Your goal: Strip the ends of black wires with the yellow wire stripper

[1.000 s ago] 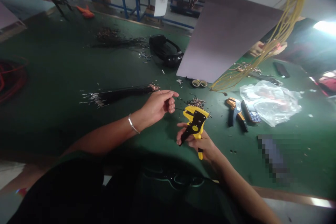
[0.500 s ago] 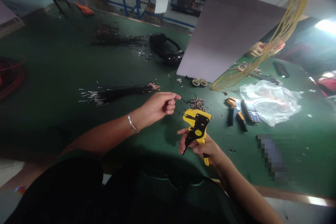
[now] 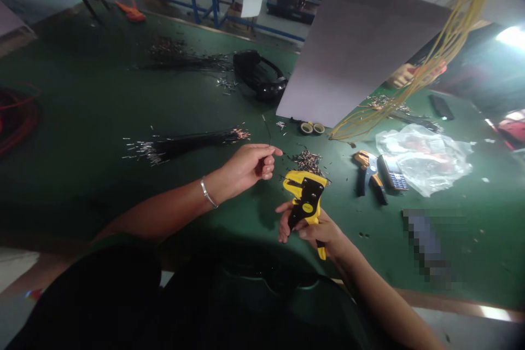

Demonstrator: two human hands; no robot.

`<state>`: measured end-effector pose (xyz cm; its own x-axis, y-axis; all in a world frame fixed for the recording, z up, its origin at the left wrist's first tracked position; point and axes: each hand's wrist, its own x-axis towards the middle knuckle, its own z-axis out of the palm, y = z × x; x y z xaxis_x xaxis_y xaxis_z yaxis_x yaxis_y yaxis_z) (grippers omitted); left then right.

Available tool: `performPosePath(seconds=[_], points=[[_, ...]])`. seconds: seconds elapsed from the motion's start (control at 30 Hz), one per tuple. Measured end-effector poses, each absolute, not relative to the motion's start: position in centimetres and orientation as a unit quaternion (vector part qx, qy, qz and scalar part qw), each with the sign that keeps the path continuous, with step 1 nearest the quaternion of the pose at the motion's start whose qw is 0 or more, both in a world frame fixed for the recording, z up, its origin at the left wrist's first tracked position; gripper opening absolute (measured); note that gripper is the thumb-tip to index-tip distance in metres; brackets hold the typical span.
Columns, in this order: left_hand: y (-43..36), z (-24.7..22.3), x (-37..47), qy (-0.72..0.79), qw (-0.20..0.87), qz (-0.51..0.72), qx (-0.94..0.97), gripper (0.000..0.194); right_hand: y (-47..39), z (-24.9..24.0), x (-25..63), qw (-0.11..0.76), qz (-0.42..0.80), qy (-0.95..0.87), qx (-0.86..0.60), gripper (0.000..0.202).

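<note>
Wire (image 3: 267, 128) sits pinched between thumb and forefinger of the left hand (image 3: 251, 168), left of the pile (image 3: 307, 162), the other fingers curled in. The stripper (image 3: 312, 196) is just below the pile, mouth facing left, its handles in the right hand (image 3: 328, 234), whose fingers wrap loosely, partly open. The bundle (image 3: 192, 143) lies farther left of the pile. Good handling probably wants the wire straight into the mouth, an even squeeze, and fingertips well clear.
</note>
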<state>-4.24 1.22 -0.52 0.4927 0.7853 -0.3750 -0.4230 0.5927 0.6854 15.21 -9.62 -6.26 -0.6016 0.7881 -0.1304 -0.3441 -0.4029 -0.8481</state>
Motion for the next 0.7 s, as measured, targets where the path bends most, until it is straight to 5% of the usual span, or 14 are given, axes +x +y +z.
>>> performPosePath(seconds=[0.7], points=[[1.3,-0.5,-4.3,0.362,0.819,0.353,0.271,0.019,-10.2,-5.1,14.8,0.357,0.804,-0.381,-0.285,0.036]])
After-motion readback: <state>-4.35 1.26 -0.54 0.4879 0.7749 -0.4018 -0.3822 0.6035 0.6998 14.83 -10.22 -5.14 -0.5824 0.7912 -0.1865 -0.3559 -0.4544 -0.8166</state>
